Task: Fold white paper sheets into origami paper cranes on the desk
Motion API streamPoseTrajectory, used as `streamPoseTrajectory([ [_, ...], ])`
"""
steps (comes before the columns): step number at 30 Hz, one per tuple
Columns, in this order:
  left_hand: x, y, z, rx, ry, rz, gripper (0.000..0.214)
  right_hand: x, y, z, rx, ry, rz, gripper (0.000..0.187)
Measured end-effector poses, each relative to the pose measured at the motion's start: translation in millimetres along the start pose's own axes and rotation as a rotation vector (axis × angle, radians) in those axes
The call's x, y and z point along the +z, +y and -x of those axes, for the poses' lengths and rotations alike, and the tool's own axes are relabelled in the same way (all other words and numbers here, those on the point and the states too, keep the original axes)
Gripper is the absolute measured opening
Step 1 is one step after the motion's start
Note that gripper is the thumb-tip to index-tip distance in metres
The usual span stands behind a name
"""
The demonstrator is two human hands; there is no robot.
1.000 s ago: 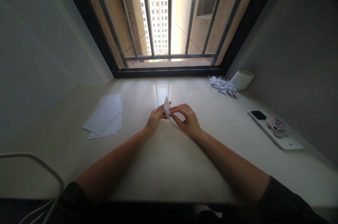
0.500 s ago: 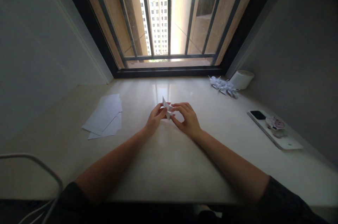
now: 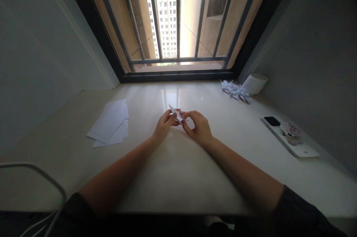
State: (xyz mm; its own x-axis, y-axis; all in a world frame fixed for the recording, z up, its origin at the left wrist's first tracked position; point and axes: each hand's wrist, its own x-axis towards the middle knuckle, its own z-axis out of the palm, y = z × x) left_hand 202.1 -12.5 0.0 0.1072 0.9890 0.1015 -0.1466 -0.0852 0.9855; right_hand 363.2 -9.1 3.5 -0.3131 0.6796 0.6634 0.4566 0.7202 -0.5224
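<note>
Folded paper (image 3: 179, 117) in both hands (image 3: 162, 124) (image 3: 199, 126)

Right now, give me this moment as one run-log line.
left hand: holding folded white paper | right hand: fingers pinching its right end | left: loose sheets | far right: small paper pieces beside white cylinder | right: phone

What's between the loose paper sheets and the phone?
The left hand, the folded white paper it holds, and the right hand, all in the head view.

Dark sleeves (image 3: 299, 209) stop short, leaving both forearms (image 3: 241, 170) bare.
</note>
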Motion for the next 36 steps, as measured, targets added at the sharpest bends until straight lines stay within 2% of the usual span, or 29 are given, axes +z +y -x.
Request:
streamPoseTrajectory([
  [11, 1.3, -0.8, -0.2, 0.018, -0.019, -0.075, 0.041, 3.3, 8.0, 2.9, -0.061, -0.015, 0.028, 0.035],
  [16, 2.9, -0.2, 0.0, 0.021, -0.013, -0.086, 0.041, 3.4, 10.3, 3.4, -0.096, -0.009, 0.064, 0.032],
  [23, 1.8, -3.2, 2.6, 0.039, -0.071, -0.132, 0.033, -1.3, 11.7, 3.5, -0.145, -0.006, 0.249, 0.04],
  [30, 1.2, -3.6, 4.6, 0.004, -0.109, -0.147, 0.033, -2.8, 13.3, 2.9, -0.251, -0.036, 0.336, 0.042],
  [36, 3.8, 2.0, 5.9, -0.027, -0.115, -0.106, 0.031, -3.5, 11.1, 2.1, -0.192, -0.065, 0.356, 0.04],
])
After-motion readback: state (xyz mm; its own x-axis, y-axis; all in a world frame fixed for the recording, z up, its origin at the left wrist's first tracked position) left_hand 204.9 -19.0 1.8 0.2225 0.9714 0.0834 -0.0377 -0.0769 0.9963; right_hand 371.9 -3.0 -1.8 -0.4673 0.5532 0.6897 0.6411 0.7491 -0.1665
